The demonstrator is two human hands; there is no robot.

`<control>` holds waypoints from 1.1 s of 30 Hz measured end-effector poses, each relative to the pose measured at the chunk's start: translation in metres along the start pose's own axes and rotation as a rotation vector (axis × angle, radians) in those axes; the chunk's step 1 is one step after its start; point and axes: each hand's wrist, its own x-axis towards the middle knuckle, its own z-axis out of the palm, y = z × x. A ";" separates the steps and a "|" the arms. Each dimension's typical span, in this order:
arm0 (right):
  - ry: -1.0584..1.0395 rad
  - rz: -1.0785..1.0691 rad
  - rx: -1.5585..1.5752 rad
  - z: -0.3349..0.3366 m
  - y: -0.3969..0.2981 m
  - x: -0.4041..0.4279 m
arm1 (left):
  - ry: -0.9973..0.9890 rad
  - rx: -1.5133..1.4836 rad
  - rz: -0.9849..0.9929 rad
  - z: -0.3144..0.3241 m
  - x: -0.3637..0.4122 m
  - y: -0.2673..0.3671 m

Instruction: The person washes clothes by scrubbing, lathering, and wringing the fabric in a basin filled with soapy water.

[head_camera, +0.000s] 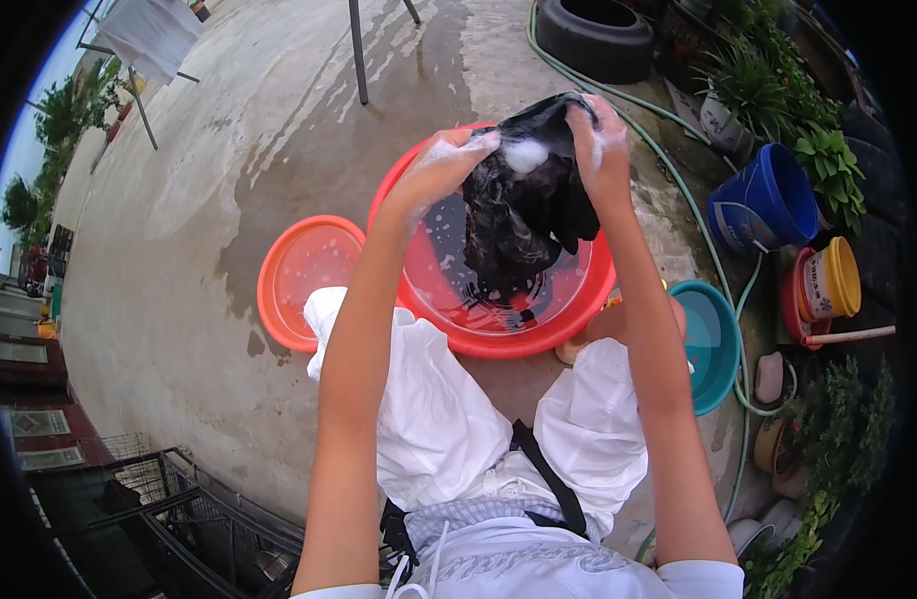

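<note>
A wet black garment [526,202] hangs stretched between my two hands above a large red plastic basin [496,344]. White suds cling to its upper part, and its lower end reaches down to the water in the basin. My left hand [451,161] grips the upper left edge, thumb on top and foam across the skin. On the opposite upper corner, my right hand [599,138] pinches the cloth, also soapy. Water [443,288] with patches of foam lies in the basin. What kind of garment it is cannot be made out.
An orange basin [268,281] with sudsy water stands at left, a teal basin [720,352] at right. A green hose [675,180] winds along the right, past a blue bucket [799,198], potted plants [750,97] and a tire-like black ring [593,49]. Metal legs [360,60] stand ahead on wet concrete.
</note>
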 end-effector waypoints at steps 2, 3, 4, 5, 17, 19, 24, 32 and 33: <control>0.005 -0.039 -0.091 0.000 -0.006 0.000 | 0.006 -0.036 0.007 0.003 0.002 -0.007; 0.003 -0.038 -0.089 0.001 -0.012 -0.001 | 0.011 -0.073 0.014 0.005 0.002 -0.008; -0.031 0.008 -0.033 0.001 -0.019 -0.003 | 0.014 -0.073 0.012 0.007 0.001 -0.008; -0.066 0.054 0.023 0.003 -0.023 -0.004 | 0.002 -0.186 0.003 0.010 0.000 -0.009; -0.648 0.402 0.217 -0.027 -0.040 0.003 | 0.097 -0.534 0.089 0.000 0.003 -0.011; -0.641 0.564 0.240 -0.031 -0.042 0.005 | 0.092 -0.538 0.084 0.001 0.002 -0.007; -0.412 0.501 0.425 -0.026 -0.021 0.003 | -0.180 -0.221 0.081 0.002 0.002 -0.006; -0.373 0.445 0.506 -0.028 -0.025 0.003 | -0.258 0.168 0.120 -0.007 0.015 -0.025; -0.287 0.485 0.550 -0.028 -0.021 0.003 | -0.227 0.129 0.026 -0.005 0.005 -0.007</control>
